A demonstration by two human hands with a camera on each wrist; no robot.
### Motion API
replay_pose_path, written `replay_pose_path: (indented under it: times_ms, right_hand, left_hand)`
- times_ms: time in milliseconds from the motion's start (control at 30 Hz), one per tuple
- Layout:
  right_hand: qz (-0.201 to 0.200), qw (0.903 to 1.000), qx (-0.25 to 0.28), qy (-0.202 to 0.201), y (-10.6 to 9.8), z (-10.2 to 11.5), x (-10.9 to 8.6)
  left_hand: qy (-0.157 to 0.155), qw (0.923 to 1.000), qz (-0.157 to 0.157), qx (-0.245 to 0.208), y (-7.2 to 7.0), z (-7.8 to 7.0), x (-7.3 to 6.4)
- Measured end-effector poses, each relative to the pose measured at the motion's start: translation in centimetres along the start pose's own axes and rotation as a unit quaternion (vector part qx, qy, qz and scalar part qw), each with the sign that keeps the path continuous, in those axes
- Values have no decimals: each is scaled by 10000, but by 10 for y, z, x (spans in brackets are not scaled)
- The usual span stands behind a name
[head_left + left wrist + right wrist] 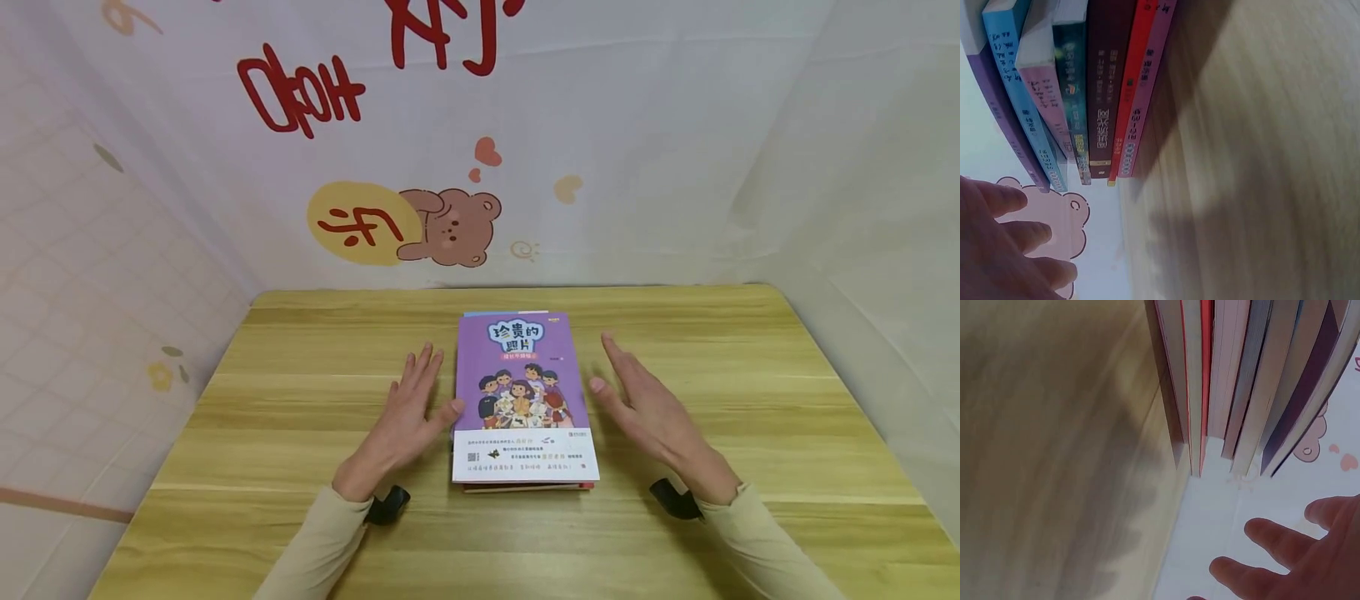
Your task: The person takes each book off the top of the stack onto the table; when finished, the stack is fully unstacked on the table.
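A stack of several books lies flat on the wooden table, topped by a purple book (521, 400) with cartoon children and a white band on its cover. In the left wrist view the spines show, among them a light blue book (1025, 106), a dark brown book (1109, 87) and a red book (1135, 81). My left hand (405, 417) is beside the stack's left side, fingers extended, thumb right at the purple book's edge. Across from it, my right hand (652, 417) hovers off the right side, fingers straight, holding nothing. The page edges (1229, 375) face it in the right wrist view.
The wooden table (300, 400) spreads around the stack and ends at a white cloth backdrop (637, 125) with red characters and a printed bear (457, 229). More pale cloth hangs at the left and right. A black wrist strap (387, 506) shows at the left sleeve.
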State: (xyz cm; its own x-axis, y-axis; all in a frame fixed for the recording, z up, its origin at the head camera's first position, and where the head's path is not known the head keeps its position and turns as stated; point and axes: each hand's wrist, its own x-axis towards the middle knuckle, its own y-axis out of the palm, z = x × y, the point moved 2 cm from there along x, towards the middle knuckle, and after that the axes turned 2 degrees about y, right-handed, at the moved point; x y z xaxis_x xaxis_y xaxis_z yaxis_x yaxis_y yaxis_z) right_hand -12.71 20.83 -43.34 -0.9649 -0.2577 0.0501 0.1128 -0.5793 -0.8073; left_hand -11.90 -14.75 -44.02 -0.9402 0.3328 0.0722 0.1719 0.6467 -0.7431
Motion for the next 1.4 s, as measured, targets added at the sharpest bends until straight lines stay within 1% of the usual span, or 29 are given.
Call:
replay_pose_path:
  times_ms: [200, 333, 500, 567, 667, 767, 967, 1200, 1400]
  right_hand:
    - [132, 9989, 437, 56, 3, 2, -2]
    - [178, 9972, 720, 83, 8, 4, -4]
    - [242, 9945, 1016, 62, 14, 5, -5]
    - [265, 9929, 1162, 50, 15, 6, -4]
    - [286, 9902, 1370, 35, 17, 7, -3]
    - [282, 9880, 1518, 60, 19, 10, -2]
    - [199, 9878, 1540, 87, 21, 15, 0]
    - [200, 9847, 1680, 410, 22, 21, 3]
    - [297, 9798, 1918, 488, 23, 24, 6]
  left_hand:
    - [60, 9989, 36, -464, 3, -1, -1]
    - [-28, 9974, 82, -721, 4, -1, -2]
    - [-273, 9942, 139, -1028, 5, -1, -4]
    - [-296, 9930, 172, -1132, 5, -2, -5]
    - [-252, 9914, 208, -1269, 5, -3, -5]
    - [-203, 9905, 215, -1340, 6, -3, -5]
    - [-224, 9892, 255, -1428, 8, -3, -6]
    - [-196, 9888, 234, -1458, 9, -4, -7]
    - [-224, 9893, 192, -1431, 10, -5, -7]
